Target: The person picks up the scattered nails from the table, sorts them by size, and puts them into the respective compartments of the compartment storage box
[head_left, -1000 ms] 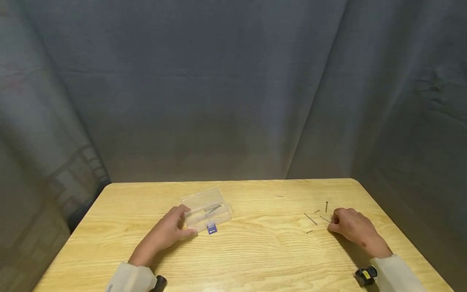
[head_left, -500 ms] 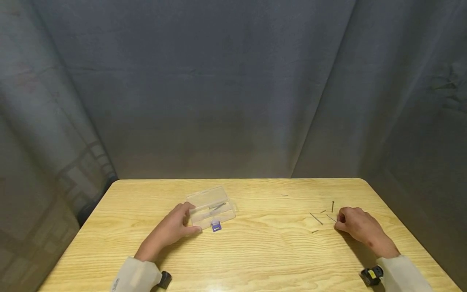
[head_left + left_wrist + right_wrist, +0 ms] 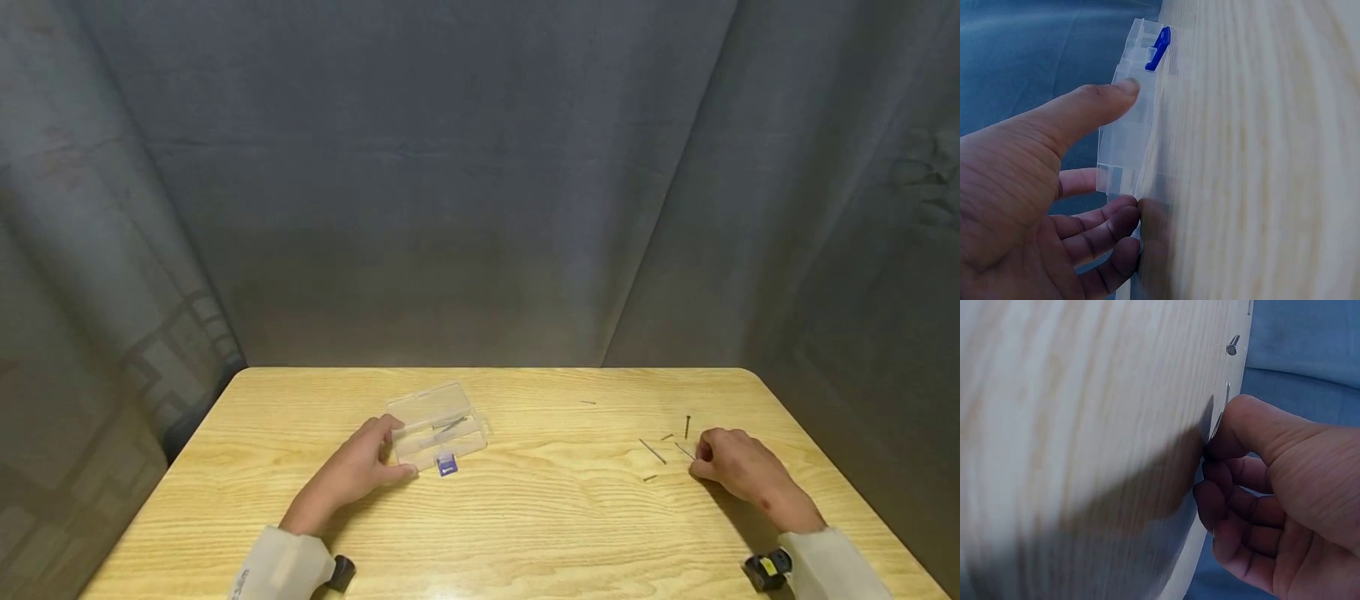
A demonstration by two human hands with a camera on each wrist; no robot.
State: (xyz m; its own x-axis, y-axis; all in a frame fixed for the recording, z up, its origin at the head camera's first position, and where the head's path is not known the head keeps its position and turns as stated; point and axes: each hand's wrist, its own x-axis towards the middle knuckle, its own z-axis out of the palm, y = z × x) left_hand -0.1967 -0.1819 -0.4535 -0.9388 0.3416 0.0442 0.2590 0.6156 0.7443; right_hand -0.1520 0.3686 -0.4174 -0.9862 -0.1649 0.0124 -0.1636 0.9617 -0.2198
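My left hand (image 3: 360,463) holds the left end of a clear plastic box (image 3: 441,447), its thumb along the near side. The box lies on the table with its lid (image 3: 427,404) folded back and a blue latch (image 3: 447,464) at the front; several nails (image 3: 450,425) lie inside. In the left wrist view, the thumb presses the box wall (image 3: 1125,125) near the blue latch (image 3: 1159,49). Far to the right, my right hand (image 3: 738,467) pinches a thin nail (image 3: 684,451) low at the tabletop. The right wrist view shows that nail (image 3: 1216,427) at the thumb tip, its other end hidden.
Around the right hand lie a long nail (image 3: 652,451), two short nails, one farther (image 3: 667,437) and one nearer (image 3: 650,477), and a thick dark nail (image 3: 687,427). Another thin nail (image 3: 588,402) lies farther back. Grey curtains (image 3: 450,208) surround the wooden table (image 3: 525,525).
The head view has shifted slightly, so everything appears a little farther right. Both hands, the box and the loose nails keep nearly the same places on the table.
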